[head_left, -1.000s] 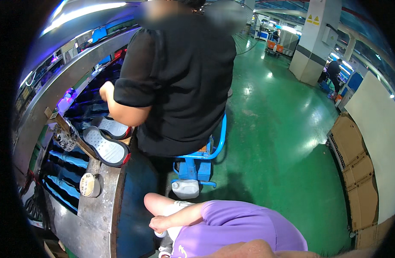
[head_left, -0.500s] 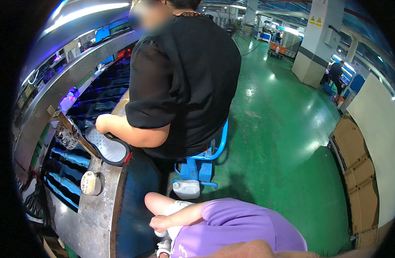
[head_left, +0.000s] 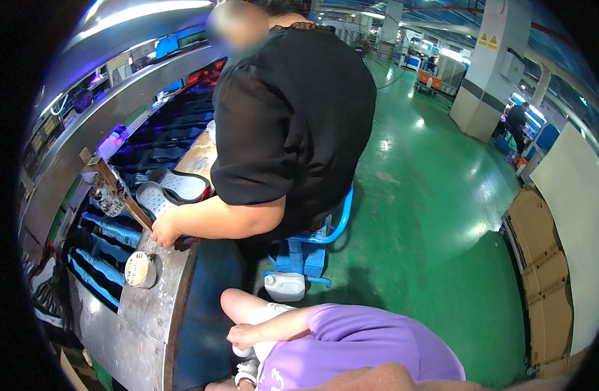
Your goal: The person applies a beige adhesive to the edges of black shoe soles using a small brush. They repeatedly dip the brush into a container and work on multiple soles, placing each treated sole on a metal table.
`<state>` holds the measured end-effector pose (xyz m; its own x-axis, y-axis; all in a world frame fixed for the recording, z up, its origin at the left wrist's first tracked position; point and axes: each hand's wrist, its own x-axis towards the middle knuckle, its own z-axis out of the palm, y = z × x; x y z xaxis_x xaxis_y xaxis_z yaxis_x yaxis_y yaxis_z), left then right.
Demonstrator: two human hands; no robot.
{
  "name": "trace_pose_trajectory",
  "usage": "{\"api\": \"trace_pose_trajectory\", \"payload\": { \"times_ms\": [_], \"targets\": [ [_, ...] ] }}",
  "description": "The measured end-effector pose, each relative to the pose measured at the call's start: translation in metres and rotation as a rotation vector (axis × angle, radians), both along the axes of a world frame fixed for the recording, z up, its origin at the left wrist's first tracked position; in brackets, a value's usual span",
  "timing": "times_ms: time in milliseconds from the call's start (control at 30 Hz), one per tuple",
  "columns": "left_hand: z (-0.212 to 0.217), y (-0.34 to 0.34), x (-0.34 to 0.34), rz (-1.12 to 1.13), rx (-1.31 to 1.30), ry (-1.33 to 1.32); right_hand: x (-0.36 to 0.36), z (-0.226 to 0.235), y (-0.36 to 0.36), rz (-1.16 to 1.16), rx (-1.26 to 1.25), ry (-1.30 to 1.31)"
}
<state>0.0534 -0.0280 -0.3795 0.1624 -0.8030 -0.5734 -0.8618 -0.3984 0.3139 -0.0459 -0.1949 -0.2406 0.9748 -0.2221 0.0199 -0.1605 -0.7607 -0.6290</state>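
Note:
My right hand [head_left: 242,336] rests in my lap with its fingers curled, below a purple sleeve. A small white edge shows under it; I cannot make out what that is or whether the hand holds it. Of my left hand [head_left: 222,386], only a small part appears at the lower edge, near a white band [head_left: 247,371]; its fingers are hidden. To the left, a co-worker in black reaches a hand [head_left: 166,229] to the bench edge, by a dark thing mostly covered by that hand. Just beyond lie two dark-rimmed shoe soles with pale insides, a nearer sole [head_left: 155,199] and a farther sole [head_left: 185,186].
A round pale tub [head_left: 140,270] stands on the metal bench [head_left: 143,326], beside a rack of dark and blue shapes [head_left: 100,257]. The co-worker sits on a blue stool [head_left: 299,254]; a white jug [head_left: 285,287] is below. Flattened cardboard [head_left: 548,280] leans at right.
The co-worker's hand has left the pale sole and come nearer along the bench edge. Two soles now show where one did. My right hand stays in place; the view has shifted slightly.

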Motion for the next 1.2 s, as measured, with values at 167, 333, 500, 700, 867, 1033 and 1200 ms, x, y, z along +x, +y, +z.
{"api": "trace_pose_trajectory", "payload": {
  "times_ms": [167,333,500,700,867,1033,1200],
  "targets": [
    [0.000,0.004,0.003,0.006,-0.022,0.005,0.001,0.002,-0.005,0.042,0.018,0.035],
    [-0.007,0.017,0.010,0.012,-0.040,0.004,0.002,0.011,-0.002,0.005,0.046,0.037],
    [-0.026,0.025,0.018,0.012,-0.128,0.033,0.002,0.030,-0.005,0.004,0.025,0.037],
    [0.070,-0.010,-0.012,-0.119,0.081,-0.075,0.003,0.001,-0.015,0.025,-0.054,0.163],
    [0.112,-0.013,-0.025,0.631,0.107,0.241,-0.009,-0.011,-0.030,0.047,-0.030,0.075],
    [0.081,0.028,-0.020,0.807,0.020,0.349,0.001,0.004,-0.008,0.092,0.122,0.081],
    [0.080,0.012,-0.023,0.854,0.037,0.275,-0.002,0.006,-0.017,0.040,0.147,0.108]
  ]
}}
